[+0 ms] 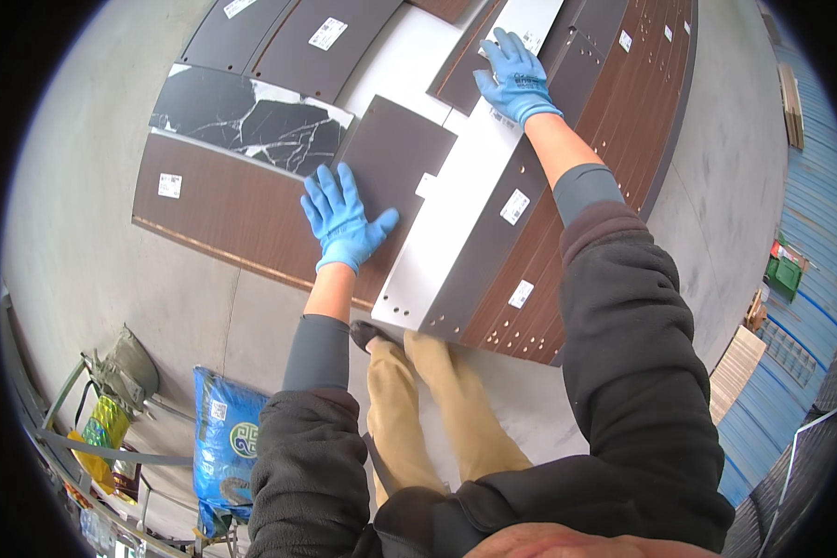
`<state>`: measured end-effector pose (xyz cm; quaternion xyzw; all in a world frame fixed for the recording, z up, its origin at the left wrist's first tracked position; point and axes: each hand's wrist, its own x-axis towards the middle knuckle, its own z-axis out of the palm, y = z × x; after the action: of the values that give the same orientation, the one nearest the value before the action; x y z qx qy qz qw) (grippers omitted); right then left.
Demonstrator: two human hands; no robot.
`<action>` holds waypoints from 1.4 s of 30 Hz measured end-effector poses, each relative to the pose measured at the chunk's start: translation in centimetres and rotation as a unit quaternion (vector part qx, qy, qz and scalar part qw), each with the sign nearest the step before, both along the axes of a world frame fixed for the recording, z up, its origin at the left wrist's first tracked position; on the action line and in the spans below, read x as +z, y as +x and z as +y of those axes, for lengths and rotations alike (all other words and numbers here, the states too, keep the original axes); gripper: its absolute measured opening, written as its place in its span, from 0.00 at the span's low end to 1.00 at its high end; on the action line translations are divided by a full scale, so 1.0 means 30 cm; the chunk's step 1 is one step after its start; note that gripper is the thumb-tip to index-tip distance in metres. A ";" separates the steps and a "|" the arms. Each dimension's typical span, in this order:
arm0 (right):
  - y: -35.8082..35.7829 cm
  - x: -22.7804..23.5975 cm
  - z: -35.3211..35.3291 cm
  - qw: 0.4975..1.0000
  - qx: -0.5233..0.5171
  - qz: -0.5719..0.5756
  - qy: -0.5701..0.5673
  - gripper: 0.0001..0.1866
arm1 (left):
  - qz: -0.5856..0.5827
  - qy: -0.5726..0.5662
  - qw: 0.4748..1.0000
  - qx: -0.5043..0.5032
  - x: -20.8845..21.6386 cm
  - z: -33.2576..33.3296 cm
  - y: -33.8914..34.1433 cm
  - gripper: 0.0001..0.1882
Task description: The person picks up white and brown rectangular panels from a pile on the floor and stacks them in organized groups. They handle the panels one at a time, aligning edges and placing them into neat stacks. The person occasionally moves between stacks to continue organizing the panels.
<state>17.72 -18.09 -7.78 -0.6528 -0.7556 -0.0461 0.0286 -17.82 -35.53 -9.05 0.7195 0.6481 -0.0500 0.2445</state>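
Note:
My left hand (339, 223), in a blue glove, lies with its fingers spread at the left edge of a dark grey panel (400, 139). Beside it are a wood-brown panel (228, 209) and a black marble-patterned panel (251, 121) with white veins. Farther off to the right, my right hand (514, 79), gloved alike, rests fingers apart on a long white panel (456, 205) near its label. Right of that white strip, a dark grey board (488, 232) and several narrow brown boards (614, 121) with drilled holes lie side by side. Neither hand grips anything.
More labelled grey panels (321, 42) lie at the far left. A blue printed bag (223, 437) and a metal frame (158, 458) stand near left. At right are a blue corrugated surface (763, 409), a green bin (784, 277) and a tan board (737, 372).

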 end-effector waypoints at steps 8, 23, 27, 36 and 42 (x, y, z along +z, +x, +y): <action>0.112 -0.110 0.169 0.982 -0.107 -0.045 -0.149 0.39 | 0.048 -0.064 0.997 -0.006 -0.028 0.006 0.015 0.74; 0.157 -0.052 0.093 0.974 -0.145 0.008 -0.172 0.39 | 0.055 -0.116 0.992 0.004 0.020 0.031 0.036 0.71; 0.171 -0.071 0.084 0.978 -0.136 -0.017 -0.160 0.41 | 0.068 -0.117 0.991 -0.006 0.010 0.031 0.034 0.74; 0.257 -0.084 0.079 0.974 -0.120 0.061 -0.182 0.34 | 0.062 -0.119 0.991 -0.001 0.018 0.031 0.036 0.71; 0.274 -0.114 0.065 0.982 -0.096 0.043 -0.159 0.33 | 0.076 -0.101 0.992 -0.014 -0.008 0.025 0.029 0.74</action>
<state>25.93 -16.15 -11.20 -0.7199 -0.6852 0.1003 -0.0477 -16.96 -34.79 -9.28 0.6941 0.6462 -0.1733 0.2657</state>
